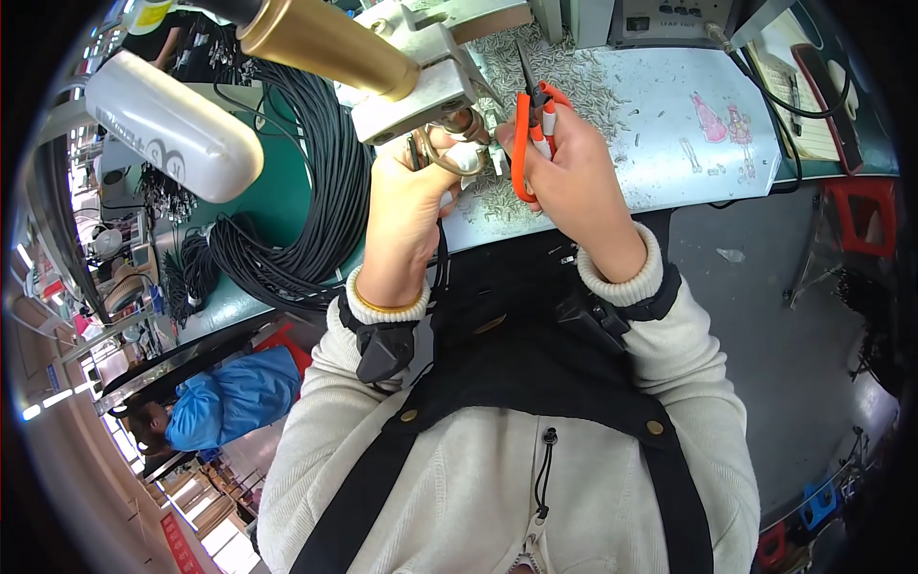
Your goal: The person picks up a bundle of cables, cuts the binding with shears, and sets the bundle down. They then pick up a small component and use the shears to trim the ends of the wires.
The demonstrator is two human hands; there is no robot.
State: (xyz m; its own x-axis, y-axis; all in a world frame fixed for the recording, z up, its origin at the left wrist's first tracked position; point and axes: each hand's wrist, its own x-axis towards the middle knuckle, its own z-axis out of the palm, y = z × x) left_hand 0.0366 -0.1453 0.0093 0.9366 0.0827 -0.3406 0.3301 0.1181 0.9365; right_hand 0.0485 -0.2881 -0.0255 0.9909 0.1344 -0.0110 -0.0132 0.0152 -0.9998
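Observation:
My right hand [581,167] is closed around long-nosed pliers [521,143] with orange handles, their dark jaws pointing away from me. Beside it, my left hand [406,206] has its fingers bent together under the metal machine head [411,105]. Thin black cables [442,258] come out of the left hand and hang over the table edge. White coverings show on some fingertips. A rounded metal guard [459,163] and the machine head partly hide the left fingers and the cable ends. Small silvery metal pieces [583,91] lie scattered around and under both hands.
A thick coil of black cable [330,182] lies left of my left arm. Above it are a gold cylinder [325,48] and a white cylinder [172,124]. A grey control box [674,21] and notebook [798,96] stand far right. A person in blue [234,397] sits at left.

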